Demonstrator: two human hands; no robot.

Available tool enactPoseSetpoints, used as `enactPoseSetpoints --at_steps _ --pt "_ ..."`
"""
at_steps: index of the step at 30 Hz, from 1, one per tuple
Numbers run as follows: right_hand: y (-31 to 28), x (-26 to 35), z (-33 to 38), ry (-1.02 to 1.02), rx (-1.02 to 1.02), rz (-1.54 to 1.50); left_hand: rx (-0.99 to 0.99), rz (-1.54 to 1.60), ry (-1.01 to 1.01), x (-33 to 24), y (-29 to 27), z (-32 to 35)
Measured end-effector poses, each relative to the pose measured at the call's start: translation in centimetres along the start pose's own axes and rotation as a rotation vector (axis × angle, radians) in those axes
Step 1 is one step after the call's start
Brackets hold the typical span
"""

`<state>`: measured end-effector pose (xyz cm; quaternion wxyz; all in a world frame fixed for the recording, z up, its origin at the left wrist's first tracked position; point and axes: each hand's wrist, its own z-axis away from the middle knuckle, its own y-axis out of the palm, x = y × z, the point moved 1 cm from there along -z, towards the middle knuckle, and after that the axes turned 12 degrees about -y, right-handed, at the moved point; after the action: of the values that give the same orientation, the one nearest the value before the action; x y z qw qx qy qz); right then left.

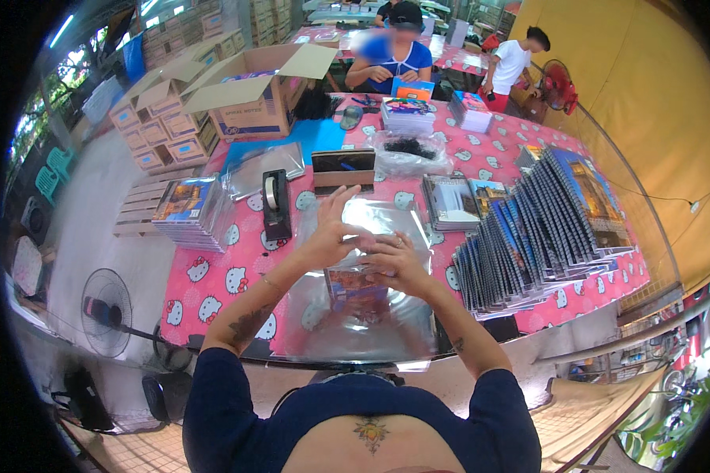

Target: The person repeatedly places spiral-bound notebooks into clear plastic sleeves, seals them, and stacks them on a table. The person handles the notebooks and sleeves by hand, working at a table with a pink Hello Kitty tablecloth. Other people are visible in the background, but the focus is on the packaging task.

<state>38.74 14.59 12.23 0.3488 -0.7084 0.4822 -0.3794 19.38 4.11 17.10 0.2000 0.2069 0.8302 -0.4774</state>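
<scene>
In front of me a notebook point(353, 290) with a picture cover lies among clear plastic sleeves point(315, 331), which are spread over the near middle of the table. My left hand point(333, 235) is above the notebook's far end, fingers stretched out and thumb reaching toward the right hand. My right hand point(396, 262) rests over the notebook's upper right part, its fingers apart and pointing left. The two hands nearly meet; glare on the plastic hides whether either one pinches a sleeve edge. A black tape dispenser point(276, 205) stands left of my left hand.
Spiral notebooks stand in a fanned stack point(536, 229) at right; another notebook stack point(189, 213) is at left. Beyond my hands are an open small box point(343, 169) and a plastic bag of black coils point(409, 148). A large carton point(252, 98) sits far left. A co-worker point(402, 59) sits opposite.
</scene>
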Motion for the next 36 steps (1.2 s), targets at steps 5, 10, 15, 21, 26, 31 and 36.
enactPoseSetpoints --at_steps 5,10,15,21,26,31,36 --pt "-0.2 0.0 -0.5 0.055 -0.080 -0.086 0.000 -0.082 0.006 1.7 1.9 0.2" --pt "0.4 0.2 -0.8 0.070 -0.086 -0.123 -0.009 -0.128 -0.226 0.5 2.5 -0.8" --pt "-2.2 -3.3 -1.3 0.267 -0.430 -0.661 0.242 0.116 -0.073 -2.1 -3.4 0.0" --pt "-2.8 -6.0 -5.2 0.352 -0.031 -0.500 0.036 0.022 -0.096 -9.2 -6.7 0.0" --pt "-5.0 -1.5 -8.5 0.123 -0.105 -0.357 0.228 0.566 -0.593 2.2 -3.0 2.2" --pt "-6.9 -2.3 -10.4 0.029 -0.011 -0.194 0.267 0.690 -0.536 1.6 -0.1 1.4" --pt "-10.4 -1.5 -11.9 -0.060 -0.314 -0.488 0.344 0.572 -0.525 1.5 -0.8 0.7"
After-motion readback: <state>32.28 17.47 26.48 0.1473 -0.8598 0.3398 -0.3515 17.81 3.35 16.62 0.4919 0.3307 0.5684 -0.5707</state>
